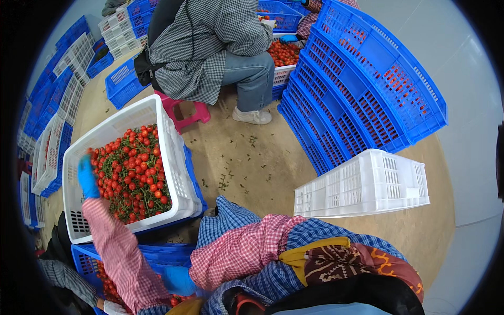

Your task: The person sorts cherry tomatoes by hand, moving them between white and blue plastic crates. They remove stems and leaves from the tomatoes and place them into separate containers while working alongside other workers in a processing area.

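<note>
My left hand [87, 178], in a blue glove, reaches over the left side of a white plastic crate [179, 189] heaped with cherry tomatoes [134, 169] on green stems. Motion blurs its fingers, and a red tomato shows at their tips; whether they grip it is unclear. My right hand [179, 280], also blue-gloved, is low over a blue plastic crate [165, 252] that holds loose cherry tomatoes [108, 283]. My left forearm, in a pink checked sleeve, crosses in front and hides the fingers of the right hand.
A co-worker's white-gloved hand [114, 308] is at the lower blue crate. Ahead, another person sits on a pink stool [199, 114]. Blue crates of tomatoes [354, 78] form a tall stack at right, beside a white crate [358, 187]. Stem scraps [223, 182] litter the floor.
</note>
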The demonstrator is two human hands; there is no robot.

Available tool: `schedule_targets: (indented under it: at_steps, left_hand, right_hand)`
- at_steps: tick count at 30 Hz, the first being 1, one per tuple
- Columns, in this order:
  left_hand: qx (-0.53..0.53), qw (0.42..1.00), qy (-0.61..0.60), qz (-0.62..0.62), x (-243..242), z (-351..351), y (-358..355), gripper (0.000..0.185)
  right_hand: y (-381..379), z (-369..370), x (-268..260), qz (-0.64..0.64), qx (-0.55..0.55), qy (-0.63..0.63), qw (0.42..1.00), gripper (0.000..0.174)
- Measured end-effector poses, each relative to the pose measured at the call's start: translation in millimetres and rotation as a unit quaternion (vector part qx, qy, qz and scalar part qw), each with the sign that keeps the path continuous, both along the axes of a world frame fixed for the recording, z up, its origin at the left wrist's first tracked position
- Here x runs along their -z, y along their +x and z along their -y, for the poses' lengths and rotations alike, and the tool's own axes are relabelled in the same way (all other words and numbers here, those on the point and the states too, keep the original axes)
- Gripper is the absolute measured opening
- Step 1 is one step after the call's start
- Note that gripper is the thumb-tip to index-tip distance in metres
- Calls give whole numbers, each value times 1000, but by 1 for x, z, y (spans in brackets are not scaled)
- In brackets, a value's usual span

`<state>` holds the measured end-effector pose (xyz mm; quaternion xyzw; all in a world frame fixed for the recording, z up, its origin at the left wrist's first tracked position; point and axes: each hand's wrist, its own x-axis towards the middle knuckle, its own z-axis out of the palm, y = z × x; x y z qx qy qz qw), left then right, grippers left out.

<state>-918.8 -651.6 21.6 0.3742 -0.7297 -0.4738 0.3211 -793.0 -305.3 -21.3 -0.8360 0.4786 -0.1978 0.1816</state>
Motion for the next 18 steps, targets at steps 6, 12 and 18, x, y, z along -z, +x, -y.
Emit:
schedule_targets:
  at_steps: [6,12,18]
  left_hand:
    - [-15,850,-284,443,128,-21,-16,66]
    - [-32,802,-226,552,108,-38,-16,76]
    - [-207,734,-267,589,119,-27,-6,88]
  right_hand:
    - [9,-1,2,17,-5,1,1000,15]
    - [30,-4,-5,17,-30,-1,999,16]
    - [35,-6,-1,18,-36,1,999,17]
